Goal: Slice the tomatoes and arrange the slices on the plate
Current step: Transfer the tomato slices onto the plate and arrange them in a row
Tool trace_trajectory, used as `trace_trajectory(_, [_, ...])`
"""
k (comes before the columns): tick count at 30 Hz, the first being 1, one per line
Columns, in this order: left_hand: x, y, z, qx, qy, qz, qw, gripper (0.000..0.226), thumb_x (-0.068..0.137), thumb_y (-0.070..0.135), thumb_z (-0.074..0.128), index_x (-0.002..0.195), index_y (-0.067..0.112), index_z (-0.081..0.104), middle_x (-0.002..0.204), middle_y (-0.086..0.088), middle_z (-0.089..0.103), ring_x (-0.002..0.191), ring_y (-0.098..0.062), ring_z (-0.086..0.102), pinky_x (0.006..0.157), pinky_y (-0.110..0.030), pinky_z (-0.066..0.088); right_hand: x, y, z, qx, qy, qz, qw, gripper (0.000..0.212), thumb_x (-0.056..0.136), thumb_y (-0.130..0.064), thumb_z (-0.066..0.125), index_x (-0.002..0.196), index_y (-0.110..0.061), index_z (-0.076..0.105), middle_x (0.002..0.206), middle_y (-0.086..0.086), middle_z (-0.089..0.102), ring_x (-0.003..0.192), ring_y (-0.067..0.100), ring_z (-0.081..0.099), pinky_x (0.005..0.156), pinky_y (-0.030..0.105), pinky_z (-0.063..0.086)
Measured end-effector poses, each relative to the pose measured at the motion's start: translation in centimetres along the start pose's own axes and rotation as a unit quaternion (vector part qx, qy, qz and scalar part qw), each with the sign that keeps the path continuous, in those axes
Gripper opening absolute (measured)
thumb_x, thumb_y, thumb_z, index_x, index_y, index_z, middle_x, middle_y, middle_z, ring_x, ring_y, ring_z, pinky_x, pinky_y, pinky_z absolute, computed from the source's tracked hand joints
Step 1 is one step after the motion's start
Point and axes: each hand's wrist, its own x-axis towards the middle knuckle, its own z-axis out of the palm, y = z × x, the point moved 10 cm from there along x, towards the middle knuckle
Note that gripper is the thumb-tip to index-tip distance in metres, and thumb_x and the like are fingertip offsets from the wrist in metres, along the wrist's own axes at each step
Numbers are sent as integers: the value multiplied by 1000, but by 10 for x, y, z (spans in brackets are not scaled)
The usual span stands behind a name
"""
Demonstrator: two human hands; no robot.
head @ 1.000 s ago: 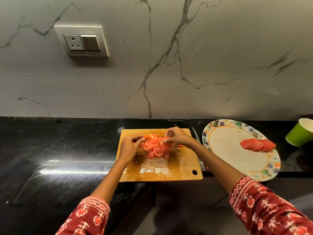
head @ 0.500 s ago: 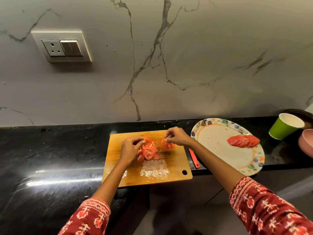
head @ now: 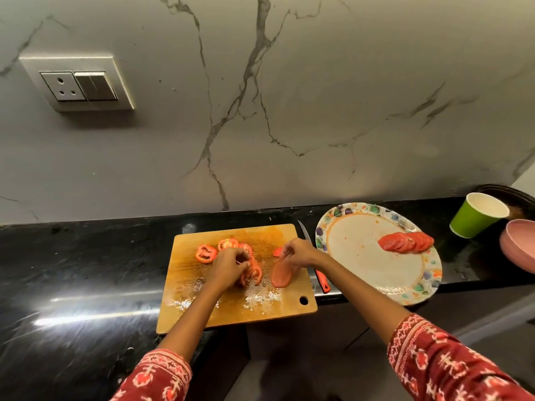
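Observation:
A wooden cutting board (head: 231, 311) lies on the black counter, with several tomato slices (head: 206, 253) spread across its far half. My left hand (head: 228, 267) curls over a clump of tomato slices (head: 254, 273) in the board's middle and grips them. My right hand (head: 298, 251) pinches a stack of slices (head: 280, 274) that hangs from its fingers down to the board. To the right sits a patterned plate (head: 362, 273) with a row of overlapping tomato slices (head: 405, 241) near its far right rim.
A knife with a red handle (head: 321, 280) lies between board and plate, partly under my right wrist. A green cup (head: 477, 214) and a pink bowl (head: 519, 244) stand at the far right. The board and plate sit at the counter's front edge.
The pile of slices has been split: my left hand holds one clump, my right hand has drawn another stack to the right. More slices now lie spread on the board's far side.

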Motion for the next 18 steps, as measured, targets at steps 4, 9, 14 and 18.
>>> trace_trajectory(4, [9,4,2,49,-36,16,998,31,86,6,60,114,18,61,108,-4,65,92,-10,58,73,-21,50,6,2,7,-23,-1,8,1000,31,77,2,71,106,-1,63,109,13,62,93,17,56,85,31,51])
trace_trajectory(9, [13,12,14,160,-95,44,981,27,85,24,63,113,22,62,114,1,63,101,-12,58,77,-21,45,6,1,9,-15,-38,-1,999,26,79,4,68,105,2,65,98,9,58,93,19,56,66,20,48])
trace_trajectory(14, [17,14,20,207,-102,47,972,18,88,26,59,104,20,63,109,0,64,101,-14,58,85,-30,50,4,-2,8,6,-64,-16,998,11,85,-1,64,80,-10,61,91,9,58,81,16,57,65,20,48])
trace_trajectory(18, [22,17,22,230,-123,66,963,15,88,24,59,102,18,62,110,-2,62,106,-16,56,90,-32,48,-3,-5,1,34,-63,-39,997,18,86,-1,62,102,6,62,81,0,57,79,14,58,62,18,49])
